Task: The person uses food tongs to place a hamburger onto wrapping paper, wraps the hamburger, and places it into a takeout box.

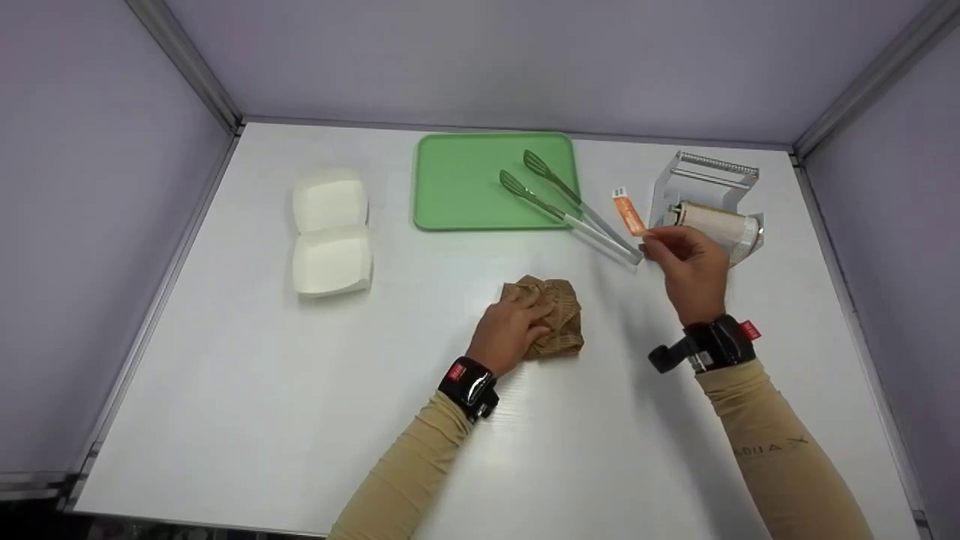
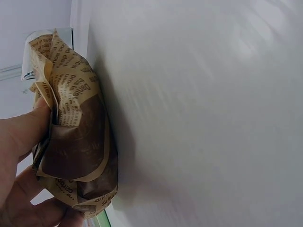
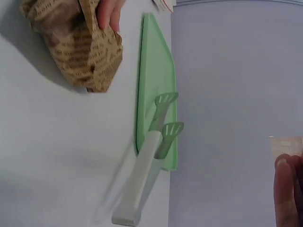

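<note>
Parcel (image 1: 568, 322) on the table (image 1: 225, 375), mid-way across. Left of it, the box (image 1: 332, 266) stands open. The left hand (image 1: 505, 334) lies over the parcel's folds, pressing rather than gripping. Farther right, beside the tongs (image 1: 600, 238), the sticker (image 1: 628, 212) is pinched by one end in the right hand (image 1: 694, 274), apart from the parcel. For what looks like sealing, even left-hand pressure should stop folds lifting; lay the sticker flat across them.
</note>
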Demonstrator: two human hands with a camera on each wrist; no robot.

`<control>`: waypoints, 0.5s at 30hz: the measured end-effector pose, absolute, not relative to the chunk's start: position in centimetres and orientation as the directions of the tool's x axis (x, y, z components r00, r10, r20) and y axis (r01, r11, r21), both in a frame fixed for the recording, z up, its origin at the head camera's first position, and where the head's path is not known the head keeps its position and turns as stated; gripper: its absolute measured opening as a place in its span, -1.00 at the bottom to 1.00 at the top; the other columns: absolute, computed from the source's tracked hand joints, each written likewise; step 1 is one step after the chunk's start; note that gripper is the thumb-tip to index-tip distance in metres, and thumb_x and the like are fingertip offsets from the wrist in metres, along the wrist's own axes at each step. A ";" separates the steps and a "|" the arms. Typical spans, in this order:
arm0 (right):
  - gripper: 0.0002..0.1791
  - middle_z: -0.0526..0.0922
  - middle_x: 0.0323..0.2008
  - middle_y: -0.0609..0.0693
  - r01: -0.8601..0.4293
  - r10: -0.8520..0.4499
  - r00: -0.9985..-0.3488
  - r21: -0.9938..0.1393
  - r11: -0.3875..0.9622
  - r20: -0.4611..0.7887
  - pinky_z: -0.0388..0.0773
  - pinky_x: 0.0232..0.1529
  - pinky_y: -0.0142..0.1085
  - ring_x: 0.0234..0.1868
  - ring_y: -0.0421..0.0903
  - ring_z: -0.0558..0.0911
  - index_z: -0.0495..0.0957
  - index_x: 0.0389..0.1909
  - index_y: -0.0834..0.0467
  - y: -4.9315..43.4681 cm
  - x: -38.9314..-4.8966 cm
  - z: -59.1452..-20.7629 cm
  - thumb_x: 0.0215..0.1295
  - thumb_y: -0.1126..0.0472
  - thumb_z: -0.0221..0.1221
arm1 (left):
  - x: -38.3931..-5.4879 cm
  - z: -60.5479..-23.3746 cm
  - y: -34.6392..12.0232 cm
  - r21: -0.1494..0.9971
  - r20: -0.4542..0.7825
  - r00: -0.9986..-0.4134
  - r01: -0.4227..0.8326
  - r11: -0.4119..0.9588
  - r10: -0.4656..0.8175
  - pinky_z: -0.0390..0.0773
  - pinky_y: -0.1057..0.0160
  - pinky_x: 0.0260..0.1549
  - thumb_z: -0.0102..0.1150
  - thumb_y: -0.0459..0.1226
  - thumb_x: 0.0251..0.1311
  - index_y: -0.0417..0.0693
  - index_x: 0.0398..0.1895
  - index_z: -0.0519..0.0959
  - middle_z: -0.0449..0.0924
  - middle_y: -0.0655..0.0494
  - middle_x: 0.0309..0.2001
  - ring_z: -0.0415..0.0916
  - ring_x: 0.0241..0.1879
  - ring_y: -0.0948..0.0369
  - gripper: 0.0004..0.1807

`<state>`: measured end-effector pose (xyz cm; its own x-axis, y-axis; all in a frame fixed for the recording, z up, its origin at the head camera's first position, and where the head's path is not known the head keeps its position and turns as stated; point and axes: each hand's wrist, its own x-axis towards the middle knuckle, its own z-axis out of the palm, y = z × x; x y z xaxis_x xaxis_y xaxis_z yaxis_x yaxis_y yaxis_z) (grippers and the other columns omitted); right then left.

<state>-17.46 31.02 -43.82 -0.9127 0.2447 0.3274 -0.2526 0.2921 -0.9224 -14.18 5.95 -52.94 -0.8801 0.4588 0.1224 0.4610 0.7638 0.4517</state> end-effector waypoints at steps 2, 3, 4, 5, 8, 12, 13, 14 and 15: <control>-0.83 0.77 -0.37 -0.14 -0.209 0.231 -0.935 -0.942 0.261 0.271 0.69 -0.23 -0.47 -0.35 -0.28 0.74 0.69 -0.20 0.44 30.6 -17.0 -44.4 0.22 0.41 0.36 | -14.2 -52.9 5.9 0.450 0.119 -0.880 0.460 0.766 0.459 0.50 -0.10 0.28 0.22 0.01 0.31 0.17 0.31 0.58 0.44 0.03 0.42 0.36 0.44 -0.10 -0.50; -0.82 0.78 -0.38 -0.13 -0.191 0.224 -0.943 -0.951 0.245 0.247 0.68 -0.22 -0.47 -0.35 -0.27 0.74 0.70 -0.20 0.44 30.3 -16.8 -44.6 0.22 0.42 0.36 | -14.2 -52.9 5.9 0.451 0.115 -0.881 0.458 0.766 0.459 0.50 -0.10 0.29 0.22 0.01 0.32 0.17 0.31 0.57 0.43 0.03 0.42 0.35 0.44 -0.10 -0.50; -0.81 0.79 -0.38 -0.13 -0.175 0.215 -0.950 -0.956 0.235 0.227 0.68 -0.22 -0.47 -0.35 -0.28 0.74 0.70 -0.19 0.45 30.1 -16.6 -44.9 0.22 0.42 0.36 | -14.2 -52.9 5.9 0.452 0.114 -0.881 0.457 0.766 0.459 0.50 -0.10 0.29 0.22 0.01 0.32 0.17 0.31 0.57 0.43 0.03 0.42 0.35 0.44 -0.10 -0.49; -0.81 0.79 -0.38 -0.13 -0.161 0.205 -0.956 -0.959 0.232 0.211 0.68 -0.21 -0.48 -0.34 -0.28 0.74 0.70 -0.18 0.45 30.0 -16.4 -45.2 0.22 0.43 0.36 | -14.2 -52.8 5.9 0.453 0.115 -0.881 0.458 0.765 0.459 0.50 -0.10 0.29 0.22 0.01 0.32 0.17 0.31 0.57 0.43 0.03 0.42 0.36 0.44 -0.10 -0.49; -0.78 0.79 -0.39 -0.16 -0.113 0.166 -0.975 -0.974 0.199 0.147 0.68 -0.18 -0.49 -0.31 -0.28 0.75 0.68 -0.13 0.46 29.4 -15.9 -45.9 0.24 0.42 0.34 | -14.1 -52.8 5.9 0.452 0.115 -0.881 0.457 0.766 0.458 0.50 -0.10 0.29 0.22 0.00 0.32 0.17 0.32 0.57 0.44 0.02 0.42 0.36 0.43 -0.10 -0.49; -0.74 0.78 -0.40 -0.17 -0.065 0.136 -0.987 -0.989 0.129 0.083 0.69 -0.15 -0.43 -0.29 -0.22 0.76 0.66 -0.11 0.47 28.9 -15.3 -46.7 0.29 0.35 0.33 | -14.1 -52.8 5.9 0.454 0.115 -0.881 0.458 0.764 0.459 0.50 -0.07 0.30 0.23 -0.01 0.32 0.17 0.32 0.56 0.44 0.00 0.42 0.36 0.44 -0.10 -0.49; -0.73 0.77 -0.41 -0.16 -0.062 0.134 -0.988 -0.991 0.120 0.078 0.70 -0.15 -0.41 -0.30 -0.21 0.76 0.65 -0.13 0.47 28.8 -15.1 -46.9 0.30 0.32 0.33 | -14.1 -52.9 5.9 0.454 0.116 -0.881 0.458 0.764 0.460 0.49 -0.07 0.31 0.23 -0.01 0.32 0.17 0.33 0.56 0.44 0.00 0.42 0.35 0.44 -0.10 -0.49; -0.73 0.77 -0.43 -0.14 -0.059 0.134 -0.988 -0.991 0.118 0.075 0.70 -0.17 -0.39 -0.32 -0.20 0.76 0.65 -0.15 0.47 28.7 -15.0 -47.1 0.31 0.29 0.34 | -14.1 -52.9 5.9 0.454 0.119 -0.879 0.461 0.762 0.461 0.49 -0.06 0.31 0.23 -0.02 0.32 0.17 0.32 0.56 0.44 0.00 0.42 0.35 0.44 -0.10 -0.49; -0.72 0.77 -0.44 -0.14 -0.057 0.136 -0.988 -0.990 0.129 0.074 0.70 -0.20 -0.38 -0.35 -0.19 0.75 0.65 -0.18 0.45 28.6 -14.9 -47.3 0.31 0.25 0.34 | -14.1 -52.9 5.8 0.453 0.124 -0.878 0.465 0.761 0.463 0.49 -0.06 0.31 0.23 -0.02 0.31 0.16 0.32 0.57 0.44 -0.01 0.41 0.36 0.43 -0.10 -0.49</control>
<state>-14.88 28.56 -47.29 -0.9879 0.1359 0.0743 -0.0567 0.1290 -0.9900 -14.15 5.85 -52.88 -0.8778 0.4627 0.1238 0.4649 0.7609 0.4526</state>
